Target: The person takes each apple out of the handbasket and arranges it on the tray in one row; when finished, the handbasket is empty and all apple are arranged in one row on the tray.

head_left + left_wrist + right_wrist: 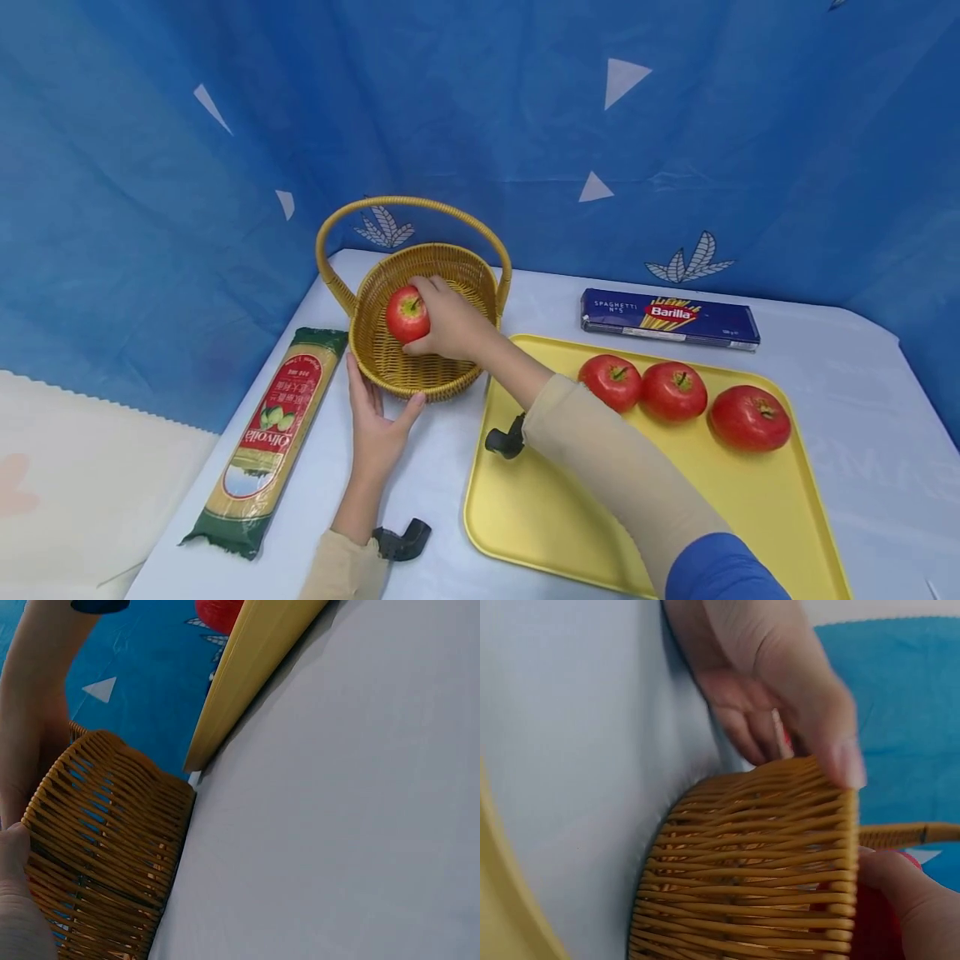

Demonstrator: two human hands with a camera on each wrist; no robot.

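Observation:
Inside the wicker basket [420, 382], my right hand [453, 321] grips a red apple [405, 317] from its right side, fingers on top and thumb below. The basket's tall handle [412, 200] arches over its far side. At the near left of the basket, my left hand [375, 433] holds the wall, with its thumb [840, 754] at the rim in the right wrist view and its fingers along the outside. The left wrist view has the woven wall [112, 832] close up, the left thumb at its edge. In the right wrist view the apple shows partly behind the weave.
A yellow tray [570, 517] carries three red apples [673, 392] along its far side, under my right forearm. Behind it lies a blue spaghetti box [667, 318]. A long pasta packet [270, 442] lies left of the basket. A blue curtain [480, 100] hangs behind the table.

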